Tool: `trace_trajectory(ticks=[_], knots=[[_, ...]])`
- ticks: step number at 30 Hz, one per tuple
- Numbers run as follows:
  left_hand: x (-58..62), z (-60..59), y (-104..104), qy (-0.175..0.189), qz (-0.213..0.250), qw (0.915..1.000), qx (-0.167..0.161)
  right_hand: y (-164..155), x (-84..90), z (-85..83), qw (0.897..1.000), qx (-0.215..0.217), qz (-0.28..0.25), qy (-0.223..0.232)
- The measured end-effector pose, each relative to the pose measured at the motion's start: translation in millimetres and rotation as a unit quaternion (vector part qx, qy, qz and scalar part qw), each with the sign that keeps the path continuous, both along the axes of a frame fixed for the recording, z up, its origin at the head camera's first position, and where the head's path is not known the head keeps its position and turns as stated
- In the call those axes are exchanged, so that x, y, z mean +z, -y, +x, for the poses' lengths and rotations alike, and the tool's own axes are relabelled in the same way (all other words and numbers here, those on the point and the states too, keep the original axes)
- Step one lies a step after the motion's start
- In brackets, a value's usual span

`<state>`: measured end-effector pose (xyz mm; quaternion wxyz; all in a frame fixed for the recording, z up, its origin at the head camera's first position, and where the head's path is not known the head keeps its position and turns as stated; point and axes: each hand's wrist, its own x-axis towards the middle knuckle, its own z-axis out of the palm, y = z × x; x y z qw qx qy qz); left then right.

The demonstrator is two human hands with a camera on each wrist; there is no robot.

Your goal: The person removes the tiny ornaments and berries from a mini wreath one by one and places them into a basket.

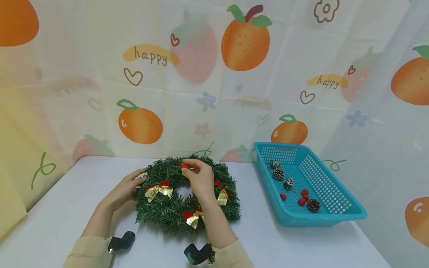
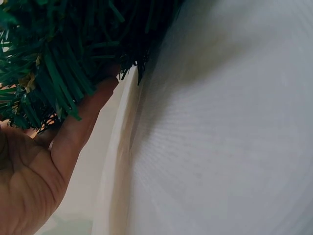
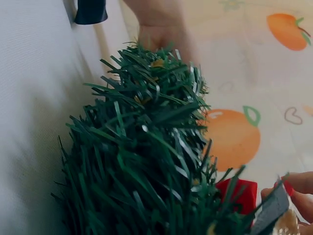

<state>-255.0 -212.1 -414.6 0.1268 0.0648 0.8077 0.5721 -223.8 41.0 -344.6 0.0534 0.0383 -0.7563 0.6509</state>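
Note:
A green wreath [image 1: 161, 216] of artificial pine lies on the white table, with three red-and-gold bows [image 1: 159, 190] showing. At its left edge my left hand [image 1: 124, 188] holds the rim; in the left wrist view the fingers of this hand [image 2: 34, 176] go in under the needles [image 2: 54, 63], their tips hidden. Over the far part of the ring, my right hand [image 1: 201, 180] pinches a small red berry [image 1: 185, 165] between thumb and fingers. Whether the berry touches the needles I cannot tell. The right wrist view shows the right fingertips [image 3: 303, 196] beside a bow, partly cut off.
On the table to the right stands a blue plastic basket [image 1: 335, 216]. Inside it lie several pine cones [image 1: 278, 173] and several red berries [image 1: 302, 201]. A fruit-printed curtain [image 1: 187, 123] hangs behind the table's far edge.

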Motion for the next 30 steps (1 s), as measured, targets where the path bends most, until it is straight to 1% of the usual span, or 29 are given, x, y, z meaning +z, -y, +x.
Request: trace_trajectory(ticks=[5, 8, 13, 17, 21, 26, 30], knots=[[1.1, 0.8, -1, 0.001, -0.002, 1.0000, -0.003, -6, 0.7, -1.6, 1.000, -0.012, 0.005, 0.004], [1.8, 0.9, -1, 0.001, -0.001, 1.0000, -0.003, -10, 0.2, -2.8, 1.000, -0.019, 0.013, -0.003], [2.0, 1.0, 0, -0.005, -0.013, 0.9999, -0.005, -16, 1.3, -3.8, 1.000, -0.027, 0.008, -0.007], [2.4, 1.4, 1, -0.003, -0.016, 0.9999, -0.005, -22, 3.4, -4.4, 1.000, -0.028, -0.001, -0.006], [1.5, 1.3, 1, -0.001, -0.015, 0.9999, -0.007, -29, 6.3, -5.9, 0.999, -0.027, -0.024, -0.001], [-0.4, 0.0, 1, -0.001, -0.005, 1.0000, -0.003, -39, 12.5, -6.2, 0.998, -0.032, -0.055, 0.004], [-1.1, 0.0, 1, -0.002, 0.003, 1.0000, -0.002, -45, 17.0, -6.7, 0.997, -0.042, -0.063, 0.006]])
